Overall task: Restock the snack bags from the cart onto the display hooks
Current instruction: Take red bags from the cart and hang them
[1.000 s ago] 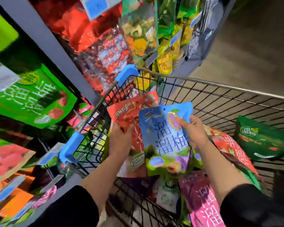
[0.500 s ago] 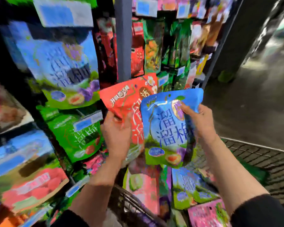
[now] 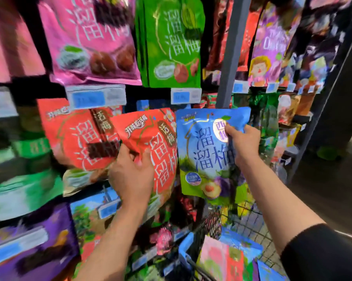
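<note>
Both hands are full: the left hand (image 3: 131, 175) grips a red plum snack bag (image 3: 152, 142) by its lower left part, fingers curled round the crumpled edge, and the right hand (image 3: 243, 144) pinches a blue plum snack bag (image 3: 203, 151) near its top right corner, both held up in front of the display rack (image 3: 231, 51). A matching hanging red bag (image 3: 77, 134) sits on its peg just left of the held one, under a blue price tag (image 3: 96, 97), so that looks like the red bag's home. The cart (image 3: 242, 224) with more bags stands low at the right. The likely trouble, as I see it, is that neither hand is free to steady a hook: the red bag is gripped low, far from its hang hole, so threading it could miss or crease the pack. The blue bag, dangling from a corner pinch, could slip and drop. I cannot make out the hooks themselves in the blur.
</note>
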`<move>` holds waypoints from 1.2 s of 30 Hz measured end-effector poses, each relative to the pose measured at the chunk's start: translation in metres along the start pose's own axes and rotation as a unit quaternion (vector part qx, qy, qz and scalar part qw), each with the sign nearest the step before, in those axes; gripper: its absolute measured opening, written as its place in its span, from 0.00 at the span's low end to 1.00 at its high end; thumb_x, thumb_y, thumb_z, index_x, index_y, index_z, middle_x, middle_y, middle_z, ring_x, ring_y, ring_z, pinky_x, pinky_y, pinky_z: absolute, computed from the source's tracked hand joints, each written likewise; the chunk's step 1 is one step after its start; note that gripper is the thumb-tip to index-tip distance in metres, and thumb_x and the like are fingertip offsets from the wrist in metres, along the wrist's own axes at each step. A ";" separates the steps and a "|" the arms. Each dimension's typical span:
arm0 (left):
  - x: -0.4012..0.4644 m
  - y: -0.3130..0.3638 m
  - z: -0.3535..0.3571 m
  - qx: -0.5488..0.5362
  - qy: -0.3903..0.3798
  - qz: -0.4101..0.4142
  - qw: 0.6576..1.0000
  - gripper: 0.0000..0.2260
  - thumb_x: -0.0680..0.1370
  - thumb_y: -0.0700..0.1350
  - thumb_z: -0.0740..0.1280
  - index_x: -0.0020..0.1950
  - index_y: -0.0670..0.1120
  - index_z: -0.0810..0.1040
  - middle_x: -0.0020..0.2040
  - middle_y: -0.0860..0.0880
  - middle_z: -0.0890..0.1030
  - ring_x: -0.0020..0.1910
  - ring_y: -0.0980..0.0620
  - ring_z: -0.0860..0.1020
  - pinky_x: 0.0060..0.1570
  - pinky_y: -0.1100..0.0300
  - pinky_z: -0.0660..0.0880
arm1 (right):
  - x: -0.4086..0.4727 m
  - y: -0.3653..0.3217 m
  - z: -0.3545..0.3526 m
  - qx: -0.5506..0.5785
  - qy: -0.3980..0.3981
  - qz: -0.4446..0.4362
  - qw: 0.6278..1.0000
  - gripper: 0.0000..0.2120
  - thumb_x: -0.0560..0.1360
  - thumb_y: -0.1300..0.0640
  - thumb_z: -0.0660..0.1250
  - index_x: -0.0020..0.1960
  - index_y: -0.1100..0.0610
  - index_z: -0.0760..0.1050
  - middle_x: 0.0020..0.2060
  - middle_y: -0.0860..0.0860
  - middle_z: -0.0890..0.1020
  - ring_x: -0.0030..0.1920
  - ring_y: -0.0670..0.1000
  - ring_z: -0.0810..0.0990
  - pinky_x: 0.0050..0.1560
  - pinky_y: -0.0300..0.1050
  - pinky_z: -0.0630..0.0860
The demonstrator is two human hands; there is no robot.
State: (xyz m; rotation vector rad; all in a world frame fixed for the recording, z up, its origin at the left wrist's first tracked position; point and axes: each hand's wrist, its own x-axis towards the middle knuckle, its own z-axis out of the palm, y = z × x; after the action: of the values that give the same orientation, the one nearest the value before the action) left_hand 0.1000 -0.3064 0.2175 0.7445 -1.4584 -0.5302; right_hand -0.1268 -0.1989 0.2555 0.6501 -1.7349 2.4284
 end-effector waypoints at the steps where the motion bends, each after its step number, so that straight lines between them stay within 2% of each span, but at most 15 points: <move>1: 0.004 -0.003 -0.005 0.005 0.005 0.004 1.000 0.10 0.71 0.48 0.72 0.45 0.42 0.78 0.36 0.41 0.82 0.38 0.36 0.80 0.38 0.50 0.72 | 0.001 0.002 0.009 0.000 -0.002 0.003 1.000 0.09 0.70 0.64 0.74 0.42 0.69 0.77 0.37 0.54 0.82 0.37 0.50 0.78 0.40 0.48 0.76; 3: 0.011 -0.007 -0.015 0.010 0.015 0.017 1.000 0.12 0.70 0.51 0.69 0.43 0.42 0.77 0.35 0.42 0.81 0.37 0.37 0.80 0.38 0.50 0.71 | 0.003 0.007 0.026 0.009 -0.012 0.018 1.000 0.05 0.70 0.64 0.74 0.39 0.64 0.78 0.41 0.58 0.82 0.41 0.53 0.79 0.43 0.52 0.78; 5: 0.017 -0.009 -0.022 0.019 0.028 0.027 0.999 0.13 0.69 0.52 0.67 0.43 0.41 0.77 0.35 0.42 0.81 0.37 0.37 0.79 0.37 0.51 0.71 | 0.005 0.013 0.040 0.026 -0.022 0.047 0.998 0.06 0.70 0.67 0.73 0.38 0.61 0.77 0.41 0.59 0.82 0.42 0.54 0.79 0.44 0.54 0.78; 9: 0.026 -0.009 -0.034 0.046 0.036 0.044 0.997 0.12 0.71 0.47 0.71 0.42 0.39 0.76 0.33 0.42 0.79 0.35 0.36 0.78 0.36 0.53 0.66 | 0.007 0.021 0.060 0.049 -0.040 0.089 0.994 0.10 0.68 0.67 0.74 0.40 0.71 0.74 0.38 0.64 0.82 0.39 0.54 0.77 0.41 0.52 0.75; 13: 0.028 -0.011 -0.036 0.058 0.028 0.059 0.996 0.10 0.72 0.45 0.72 0.42 0.39 0.76 0.32 0.45 0.78 0.33 0.39 0.78 0.37 0.57 0.64 | 0.009 0.020 0.073 0.060 -0.062 0.089 0.992 0.09 0.69 0.67 0.73 0.43 0.72 0.76 0.38 0.59 0.81 0.41 0.55 0.79 0.41 0.53 0.76; 15: 0.028 -0.013 -0.033 0.062 0.026 0.059 0.996 0.11 0.73 0.46 0.72 0.43 0.39 0.76 0.33 0.43 0.80 0.33 0.39 0.78 0.36 0.55 0.67 | 0.013 0.018 0.079 0.056 -0.053 0.088 0.993 0.10 0.70 0.67 0.73 0.40 0.73 0.74 0.36 0.57 0.80 0.35 0.52 0.79 0.38 0.47 0.76; 17: 0.028 -0.014 -0.029 0.064 0.022 0.060 0.996 0.13 0.73 0.49 0.70 0.43 0.39 0.76 0.34 0.41 0.80 0.34 0.39 0.79 0.36 0.52 0.71 | 0.016 0.013 0.085 0.043 -0.044 0.096 0.993 0.12 0.71 0.69 0.72 0.33 0.64 0.71 0.31 0.54 0.78 0.30 0.49 0.76 0.33 0.43 0.74; 18: 0.028 -0.015 -0.028 0.066 0.021 0.059 0.996 0.14 0.72 0.51 0.69 0.43 0.39 0.76 0.35 0.41 0.80 0.34 0.40 0.79 0.36 0.51 0.73 | 0.017 0.011 0.087 0.036 -0.042 0.097 0.994 0.13 0.71 0.69 0.72 0.33 0.63 0.70 0.32 0.55 0.76 0.32 0.50 0.75 0.34 0.45 0.72; 21: 0.027 -0.020 -0.025 0.077 0.018 0.054 0.995 0.16 0.71 0.54 0.66 0.44 0.40 0.77 0.36 0.42 0.81 0.36 0.38 0.79 0.37 0.46 0.76 | 0.022 0.014 0.089 0.014 -0.039 0.092 0.995 0.09 0.70 0.67 0.73 0.40 0.70 0.73 0.36 0.58 0.73 0.39 0.53 0.72 0.39 0.48 0.67; 24: 0.022 -0.024 -0.025 0.088 0.017 0.048 0.995 0.14 0.72 0.51 0.71 0.43 0.40 0.77 0.33 0.43 0.80 0.34 0.38 0.79 0.34 0.52 0.71 | 0.021 0.022 0.087 0.006 -0.038 0.096 0.995 0.13 0.69 0.68 0.73 0.43 0.77 0.72 0.35 0.64 0.74 0.41 0.52 0.71 0.40 0.47 0.66; 26: 0.019 -0.025 -0.026 0.091 0.018 0.039 0.995 0.11 0.73 0.45 0.74 0.43 0.39 0.77 0.32 0.44 0.79 0.32 0.38 0.78 0.35 0.56 0.65 | 0.020 0.025 0.088 0.010 -0.042 0.091 0.995 0.08 0.69 0.68 0.73 0.40 0.66 0.73 0.35 0.59 0.73 0.39 0.53 0.71 0.39 0.48 0.66; 28: 0.018 -0.027 -0.027 0.092 0.016 0.030 0.995 0.10 0.72 0.44 0.74 0.43 0.39 0.77 0.31 0.44 0.79 0.32 0.39 0.78 0.34 0.56 0.65 | 0.021 0.027 0.090 0.014 -0.049 0.088 0.995 0.11 0.69 0.67 0.73 0.40 0.59 0.71 0.36 0.57 0.72 0.38 0.53 0.70 0.39 0.48 0.66; 31: 0.018 -0.028 -0.029 0.090 0.021 0.030 0.995 0.12 0.72 0.48 0.72 0.42 0.40 0.77 0.30 0.46 0.77 0.31 0.39 0.77 0.33 0.52 0.70 | 0.022 0.026 0.092 0.021 -0.057 0.079 0.995 0.12 0.69 0.66 0.73 0.37 0.58 0.69 0.35 0.58 0.73 0.36 0.53 0.71 0.38 0.48 0.67; 33: 0.018 -0.026 -0.030 0.090 0.027 0.027 0.995 0.10 0.72 0.46 0.74 0.42 0.40 0.77 0.29 0.50 0.74 0.30 0.42 0.76 0.33 0.54 0.66 | 0.024 0.024 0.093 0.031 -0.045 0.078 0.995 0.11 0.69 0.65 0.73 0.37 0.60 0.71 0.34 0.58 0.74 0.36 0.53 0.73 0.37 0.48 0.68; 36: 0.016 -0.021 -0.030 0.094 0.021 0.033 0.995 0.09 0.72 0.44 0.74 0.42 0.41 0.77 0.28 0.56 0.70 0.28 0.47 0.71 0.34 0.56 0.64 | 0.029 0.023 0.096 0.022 -0.012 0.075 0.997 0.18 0.67 0.63 0.76 0.29 0.57 0.67 0.31 0.56 0.74 0.34 0.51 0.73 0.35 0.48 0.68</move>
State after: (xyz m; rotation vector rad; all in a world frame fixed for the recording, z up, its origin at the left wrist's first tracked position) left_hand 0.1336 -0.3281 0.2141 0.8464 -1.5011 -0.3279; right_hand -0.1324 -0.3001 0.2716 0.5740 -1.8065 2.5734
